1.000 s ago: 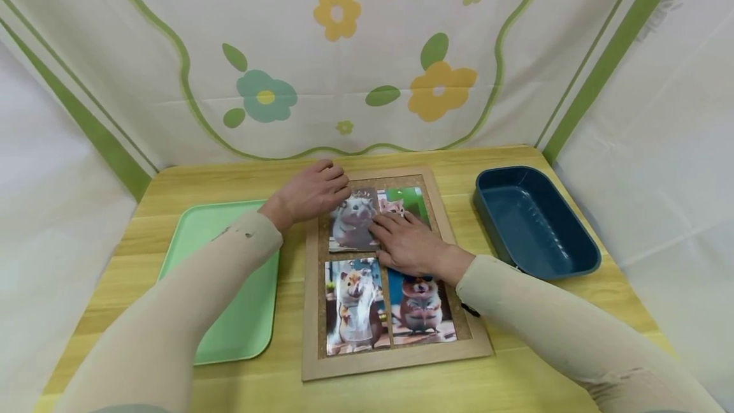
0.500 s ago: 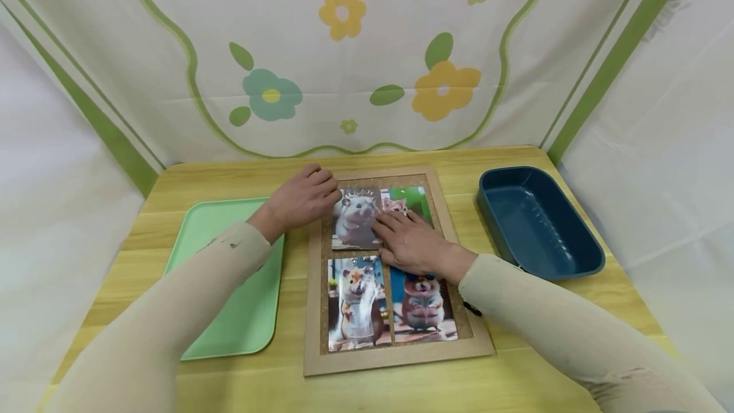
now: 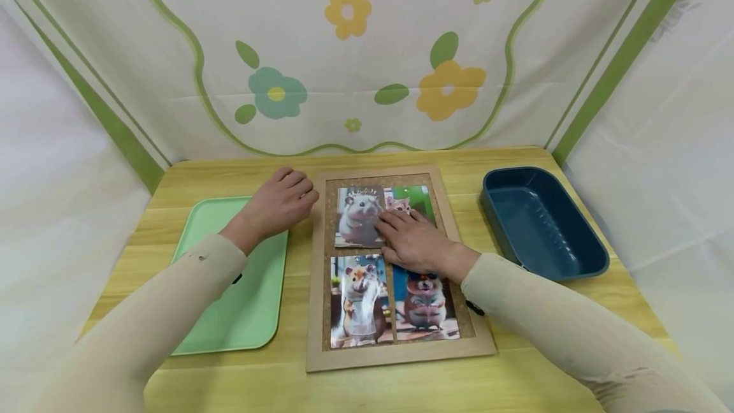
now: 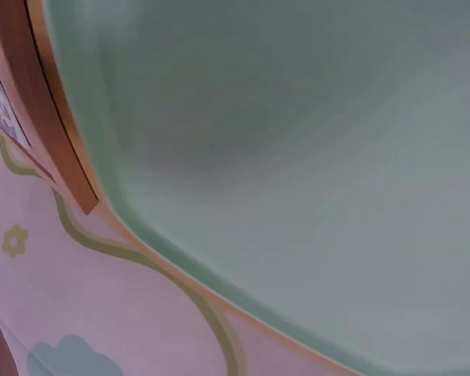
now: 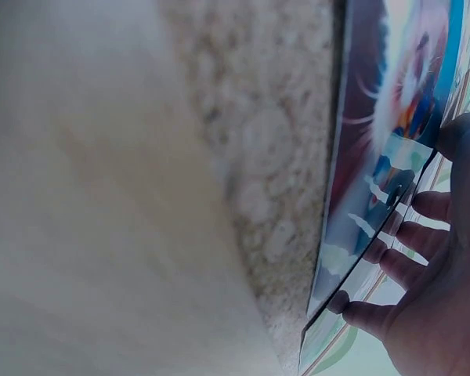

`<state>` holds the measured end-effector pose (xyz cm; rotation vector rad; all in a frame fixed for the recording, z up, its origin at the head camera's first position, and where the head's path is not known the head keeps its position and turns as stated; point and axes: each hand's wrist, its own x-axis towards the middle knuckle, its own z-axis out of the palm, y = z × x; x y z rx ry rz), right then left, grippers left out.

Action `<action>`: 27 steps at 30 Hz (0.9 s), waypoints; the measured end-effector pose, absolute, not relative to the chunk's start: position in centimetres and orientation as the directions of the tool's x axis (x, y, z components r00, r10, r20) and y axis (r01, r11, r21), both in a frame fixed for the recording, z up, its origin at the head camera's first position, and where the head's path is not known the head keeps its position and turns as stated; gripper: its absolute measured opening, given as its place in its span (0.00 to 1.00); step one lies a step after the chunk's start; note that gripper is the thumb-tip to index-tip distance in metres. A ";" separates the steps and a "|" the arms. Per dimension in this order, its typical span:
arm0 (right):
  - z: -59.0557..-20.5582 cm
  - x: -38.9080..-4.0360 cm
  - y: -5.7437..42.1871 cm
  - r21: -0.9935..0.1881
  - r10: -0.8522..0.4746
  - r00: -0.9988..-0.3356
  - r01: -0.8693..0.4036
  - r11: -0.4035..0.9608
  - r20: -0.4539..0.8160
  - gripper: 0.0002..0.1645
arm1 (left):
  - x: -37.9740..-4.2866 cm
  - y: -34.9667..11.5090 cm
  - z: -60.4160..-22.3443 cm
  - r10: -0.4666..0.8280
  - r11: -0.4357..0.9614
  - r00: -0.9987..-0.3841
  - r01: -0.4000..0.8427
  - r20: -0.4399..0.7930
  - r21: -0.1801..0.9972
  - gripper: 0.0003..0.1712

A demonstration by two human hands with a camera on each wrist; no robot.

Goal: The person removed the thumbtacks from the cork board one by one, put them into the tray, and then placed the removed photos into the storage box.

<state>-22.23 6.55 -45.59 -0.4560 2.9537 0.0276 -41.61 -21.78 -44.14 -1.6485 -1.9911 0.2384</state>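
Note:
A wood-framed cork board [image 3: 401, 357] lies on the table with several glossy animal photos on it. My right hand [image 3: 414, 241] rests with fingers spread on the upper right photo [image 3: 423, 199], which it partly covers, its fingertips reaching the edge of the grey hamster photo [image 3: 360, 217]. In the right wrist view, the fingers [image 5: 403, 270] touch the glossy surface. Below lie the squirrel-like photo [image 3: 360, 301] and the sunglasses hamster photo [image 3: 425, 304]. My left hand [image 3: 278, 202] hovers left of the board, fingers loosely bent, nothing visible in it; its palm side is hidden.
A light green tray [image 3: 258, 320] lies left of the board, partly under my left forearm. To the right stands a deep dark blue bin [image 3: 539, 222]. A white curtain [image 3: 367, 37] with printed flowers hangs behind the wooden table [image 3: 413, 391].
My left hand has moved left, away from the grey hamster photo's upper left corner and off the board. The right hand stays on the upper right photo. The head view has shifted slightly.

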 end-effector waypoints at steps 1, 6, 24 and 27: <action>-45.6 -22.2 6.6 -0.005 -0.299 -0.942 -0.301 0.953 -0.152 0.37 | -41.6 -22.1 -44.2 0.951 0.239 -0.111 0.857 0.289 -0.457 0.06; -45.5 -22.2 6.6 -0.001 -0.301 -0.943 -0.304 0.953 -0.143 0.37 | -41.2 -24.1 -44.6 0.952 0.244 -0.130 0.870 0.278 -0.428 0.06; -45.7 -22.3 6.7 -0.010 -0.299 -0.942 -0.301 0.954 -0.154 0.37 | -41.1 -31.0 -46.8 0.902 0.246 -0.088 0.910 0.424 -0.333 0.27; -45.7 -22.3 6.7 -0.008 -0.295 -0.943 -0.298 0.955 -0.153 0.37 | -41.1 -31.9 -47.3 0.894 0.261 -0.107 0.913 0.434 -0.313 0.27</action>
